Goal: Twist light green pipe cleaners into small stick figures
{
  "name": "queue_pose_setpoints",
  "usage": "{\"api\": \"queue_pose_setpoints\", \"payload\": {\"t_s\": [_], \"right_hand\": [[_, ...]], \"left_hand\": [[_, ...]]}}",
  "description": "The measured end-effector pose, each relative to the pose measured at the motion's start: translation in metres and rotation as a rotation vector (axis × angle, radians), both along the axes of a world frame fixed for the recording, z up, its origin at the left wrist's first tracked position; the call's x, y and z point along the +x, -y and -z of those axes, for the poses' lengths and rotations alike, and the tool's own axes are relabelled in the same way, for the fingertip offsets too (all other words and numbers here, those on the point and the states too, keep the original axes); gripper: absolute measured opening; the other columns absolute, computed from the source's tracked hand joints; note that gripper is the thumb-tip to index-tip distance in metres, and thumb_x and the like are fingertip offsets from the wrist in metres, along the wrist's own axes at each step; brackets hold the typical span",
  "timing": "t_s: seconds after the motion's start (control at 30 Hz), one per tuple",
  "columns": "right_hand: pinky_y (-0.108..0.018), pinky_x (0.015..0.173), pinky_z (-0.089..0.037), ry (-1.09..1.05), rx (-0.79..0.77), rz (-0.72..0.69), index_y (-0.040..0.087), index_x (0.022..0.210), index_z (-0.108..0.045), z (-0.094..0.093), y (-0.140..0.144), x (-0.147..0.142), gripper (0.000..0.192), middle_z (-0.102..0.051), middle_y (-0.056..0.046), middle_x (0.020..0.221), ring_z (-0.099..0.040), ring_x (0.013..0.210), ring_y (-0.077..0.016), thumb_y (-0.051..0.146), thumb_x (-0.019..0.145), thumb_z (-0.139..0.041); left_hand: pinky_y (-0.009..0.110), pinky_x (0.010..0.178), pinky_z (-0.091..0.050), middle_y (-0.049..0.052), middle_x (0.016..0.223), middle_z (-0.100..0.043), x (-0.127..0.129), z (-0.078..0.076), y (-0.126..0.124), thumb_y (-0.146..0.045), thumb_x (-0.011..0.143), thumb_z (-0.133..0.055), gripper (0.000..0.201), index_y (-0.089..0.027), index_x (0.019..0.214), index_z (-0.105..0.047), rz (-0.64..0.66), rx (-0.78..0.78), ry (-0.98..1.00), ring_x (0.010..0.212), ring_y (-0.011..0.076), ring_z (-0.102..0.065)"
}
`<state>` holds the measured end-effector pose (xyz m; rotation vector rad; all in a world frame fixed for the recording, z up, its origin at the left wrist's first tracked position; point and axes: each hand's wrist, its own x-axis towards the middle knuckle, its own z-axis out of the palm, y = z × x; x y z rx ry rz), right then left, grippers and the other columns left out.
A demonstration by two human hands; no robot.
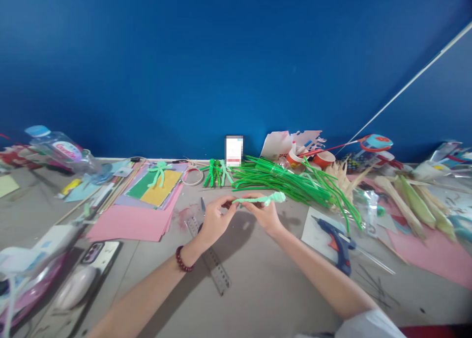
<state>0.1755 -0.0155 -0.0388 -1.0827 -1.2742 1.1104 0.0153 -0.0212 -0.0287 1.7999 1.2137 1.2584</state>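
Observation:
Between my two hands, above the middle of the table, is a pale green twisted pipe-cleaner figure, lying sideways with its rounded, thicker end to the right. My left hand pinches its thin left end between thumb and fingers. Around the middle of it, the fingers of my right hand are closed. Finished-looking green pipe-cleaner figures stand against the wall behind my hands. Another pale green figure lies on green and yellow sheets to the left. Below my left hand, a clear ruler rests on the table.
A heap of green pipe cleaners spreads behind my right hand. At right, a blue glue gun lies partly on white paper, near corn husks. Pink paper, a phone, a white mouse and a plastic bottle occupy the left.

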Motion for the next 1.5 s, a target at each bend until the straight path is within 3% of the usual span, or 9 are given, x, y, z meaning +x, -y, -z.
{"api": "queue_pose_setpoints", "payload": {"t_s": [0.27, 0.53, 0.67, 0.83, 1.07, 1.2, 1.5], "right_hand": [[-0.039, 0.071, -0.054, 0.155, 0.113, 0.101, 0.021, 0.078, -0.07, -0.004, 0.008, -0.004, 0.015, -0.07, -0.007, 0.083, -0.065, 0.08, -0.0249, 0.034, 0.071, -0.068], [-0.041, 0.078, -0.054, 0.177, 0.256, 0.097, 0.02, 0.079, -0.07, 0.0, 0.011, -0.005, 0.011, -0.07, -0.011, 0.087, -0.066, 0.084, -0.0276, 0.029, 0.074, -0.066], [-0.039, 0.08, -0.054, 0.174, 0.3, 0.064, 0.022, 0.083, -0.07, -0.003, 0.012, -0.004, 0.01, -0.071, -0.009, 0.092, -0.065, 0.088, -0.0266, 0.028, 0.076, -0.065], [-0.039, 0.079, -0.055, 0.128, 0.279, 0.055, 0.023, 0.084, -0.069, -0.001, 0.013, -0.006, 0.01, -0.071, -0.007, 0.094, -0.067, 0.088, -0.0239, 0.029, 0.078, -0.064], [-0.041, 0.077, -0.056, 0.186, 0.307, 0.078, 0.021, 0.081, -0.07, -0.001, 0.018, -0.006, 0.007, -0.072, -0.009, 0.09, -0.068, 0.085, -0.0252, 0.023, 0.076, -0.065], [-0.038, 0.075, -0.057, 0.139, 0.272, 0.072, 0.022, 0.081, -0.07, 0.002, 0.019, -0.009, 0.008, -0.073, -0.007, 0.089, -0.069, 0.084, -0.0233, 0.026, 0.077, -0.065], [-0.043, 0.08, -0.055, 0.048, 0.17, 0.065, 0.021, 0.077, -0.071, 0.003, 0.022, -0.013, 0.014, -0.073, -0.01, 0.09, -0.068, 0.086, -0.0265, 0.035, 0.073, -0.069]], "left_hand": [[0.022, 0.065, -0.052, 0.003, 0.086, -0.071, 0.001, 0.004, 0.001, -0.027, 0.084, -0.057, 0.017, -0.021, 0.095, -0.068, -0.043, 0.073, -0.011, 0.069, 0.0124, -0.063], [0.021, 0.06, -0.051, 0.003, 0.088, -0.07, 0.001, 0.0, 0.002, -0.022, 0.083, -0.056, 0.022, -0.021, 0.101, -0.067, -0.012, 0.047, -0.023, 0.07, 0.0121, -0.063], [0.021, 0.057, -0.049, 0.004, 0.092, -0.07, -0.001, -0.001, 0.0, -0.025, 0.086, -0.053, 0.018, -0.021, 0.095, -0.068, 0.037, 0.055, -0.095, 0.076, 0.014, -0.063], [0.022, 0.06, -0.046, 0.002, 0.082, -0.066, -0.004, 0.0, -0.001, -0.026, 0.088, -0.05, 0.016, -0.019, 0.087, -0.064, 0.064, 0.091, -0.135, 0.07, 0.0123, -0.059], [0.025, 0.061, -0.037, 0.0, 0.065, -0.051, -0.008, 0.003, -0.001, -0.028, 0.089, -0.045, 0.024, -0.018, 0.07, -0.054, 0.03, 0.277, -0.373, 0.065, 0.0137, -0.049], [0.025, 0.06, -0.035, 0.0, 0.063, -0.048, -0.007, 0.004, 0.001, -0.028, 0.089, -0.045, 0.025, -0.018, 0.067, -0.051, 0.006, 0.266, -0.388, 0.064, 0.0138, -0.046], [0.024, 0.059, -0.033, -0.001, 0.062, -0.046, -0.004, 0.007, 0.005, -0.032, 0.089, -0.046, 0.028, -0.018, 0.065, -0.052, -0.032, 0.199, -0.328, 0.063, 0.0132, -0.046]]}}
